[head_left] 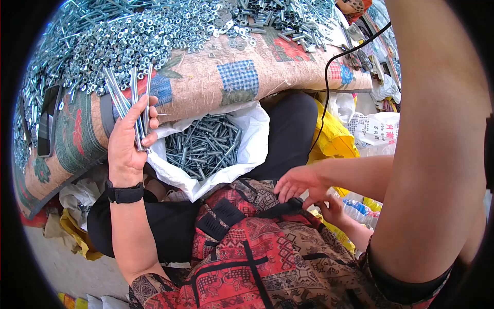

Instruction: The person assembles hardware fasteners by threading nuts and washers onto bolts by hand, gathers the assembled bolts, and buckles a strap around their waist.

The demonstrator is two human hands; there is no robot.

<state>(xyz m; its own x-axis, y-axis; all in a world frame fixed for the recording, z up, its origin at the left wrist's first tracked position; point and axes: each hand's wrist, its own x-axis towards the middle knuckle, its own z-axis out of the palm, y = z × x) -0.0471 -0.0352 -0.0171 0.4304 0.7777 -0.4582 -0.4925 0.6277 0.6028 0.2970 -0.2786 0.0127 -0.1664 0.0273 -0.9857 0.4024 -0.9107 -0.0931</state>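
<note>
My left hand (133, 135) is closed around a bundle of long, shiny metal bolts (123, 100), which point up and away from me. Just right of it, a white sack (256, 135) holds a heap of darker metal bolts (203, 144). My right arm (432, 139) is raised along the right side and runs out of the top of the view, so my right hand is out of sight. Another person's two hands (298, 183) reach in from the right, at a black strap (280, 208) by my waist.
A patterned padded cover (200, 77) bears piles of nuts (123, 49), washers and metal sleeves (288, 20). A phone (49, 121) lies at its left. One black cable (329, 69) hangs down on the right, near yellow sacks (334, 134).
</note>
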